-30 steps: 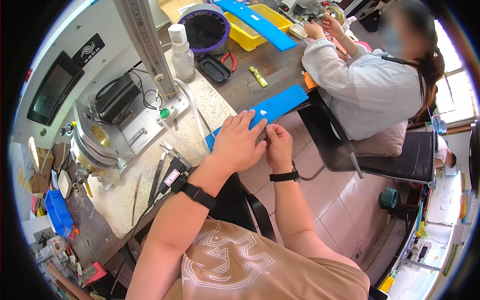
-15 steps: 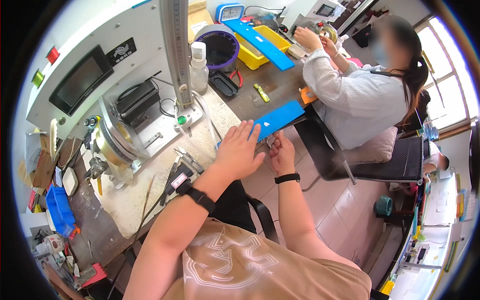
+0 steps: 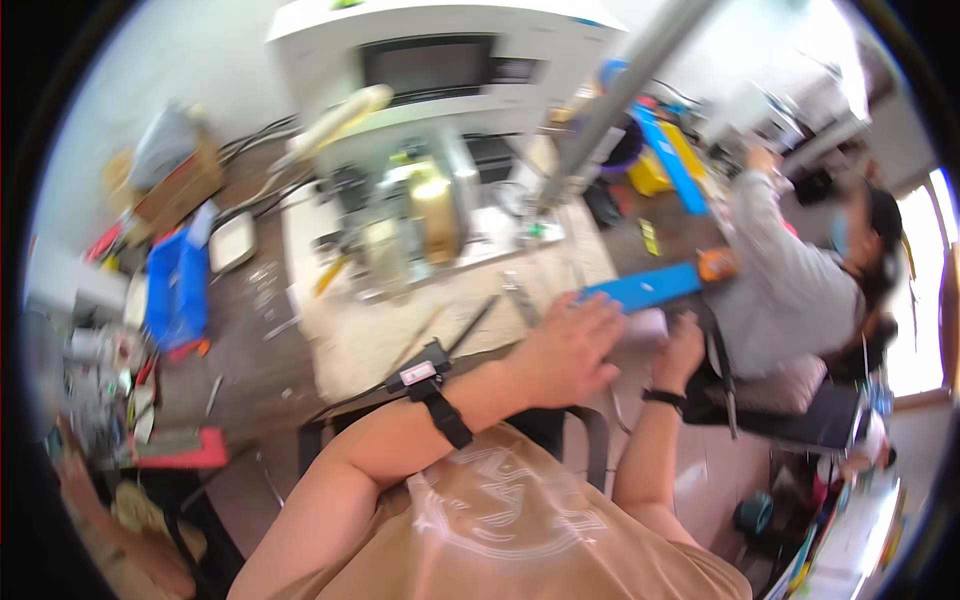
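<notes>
Two bare hands: left hand (image 3: pixel 574 352) released, fingers spread over the left end of a long flat blue strip (image 3: pixel 655 289) at the brown wooden worktop (image 3: pixel 624 250) edge; right hand (image 3: pixel 681 352) curled nearby, grip blurred, can't tell. Apparently a steadying step; next calls for even pressure.

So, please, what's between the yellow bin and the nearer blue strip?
The head view shows a small yellow item between the yellow bin and that blue strip.

brown tee (image 3: pixel 500 560); white print (image 3: pixel 505 515); black wrist straps (image 3: pixel 447 418)
</notes>
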`<state>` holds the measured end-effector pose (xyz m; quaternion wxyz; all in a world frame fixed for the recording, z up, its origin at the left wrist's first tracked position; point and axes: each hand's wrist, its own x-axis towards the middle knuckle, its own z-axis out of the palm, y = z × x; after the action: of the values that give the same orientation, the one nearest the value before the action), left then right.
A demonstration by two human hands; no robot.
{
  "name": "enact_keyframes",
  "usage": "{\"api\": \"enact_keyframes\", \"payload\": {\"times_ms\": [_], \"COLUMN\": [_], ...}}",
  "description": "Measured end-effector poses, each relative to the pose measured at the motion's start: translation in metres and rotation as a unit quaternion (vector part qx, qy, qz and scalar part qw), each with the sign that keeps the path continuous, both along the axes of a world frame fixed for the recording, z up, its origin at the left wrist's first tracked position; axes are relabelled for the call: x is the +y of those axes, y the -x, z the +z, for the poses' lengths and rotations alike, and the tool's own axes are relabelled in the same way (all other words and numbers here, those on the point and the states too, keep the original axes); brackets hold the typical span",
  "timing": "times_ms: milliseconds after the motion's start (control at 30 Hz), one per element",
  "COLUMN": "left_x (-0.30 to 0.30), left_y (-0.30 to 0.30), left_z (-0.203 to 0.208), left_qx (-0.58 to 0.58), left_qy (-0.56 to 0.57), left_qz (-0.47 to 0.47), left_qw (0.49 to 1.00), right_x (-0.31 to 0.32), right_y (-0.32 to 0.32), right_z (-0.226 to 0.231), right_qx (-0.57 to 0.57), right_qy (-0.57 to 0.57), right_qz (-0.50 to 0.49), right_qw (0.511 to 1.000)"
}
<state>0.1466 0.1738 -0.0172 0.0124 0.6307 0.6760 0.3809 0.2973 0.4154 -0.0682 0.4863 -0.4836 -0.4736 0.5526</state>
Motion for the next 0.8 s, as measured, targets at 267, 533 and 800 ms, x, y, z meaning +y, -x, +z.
{"api": "enact_keyframes", "payload": {"times_ms": [267, 533, 800], "left_x": [-0.150, -0.282, -0.333], "left_y": [0.038, 0.112, 0.153], "left_z": [0.053, 0.007, -0.039], "left_qx": [-0.105, -0.161, -0.081], "left_qy": [-0.159, -0.049, 0.078], "left_qz": [0.100, 0.463, 0.524], "left_qw": [0.977, 0.870, 0.844], "right_x": [-0.160, -0.308, -0.382], "right_y": [0.043, 0.160, 0.234], "right_z": [0.107, 0.124, 0.043], "right_qx": [-0.136, -0.131, -0.189], "right_qy": [-0.466, -0.576, -0.569], "right_qz": [0.177, 0.555, 0.612], "right_qw": [0.856, 0.585, 0.516]}}
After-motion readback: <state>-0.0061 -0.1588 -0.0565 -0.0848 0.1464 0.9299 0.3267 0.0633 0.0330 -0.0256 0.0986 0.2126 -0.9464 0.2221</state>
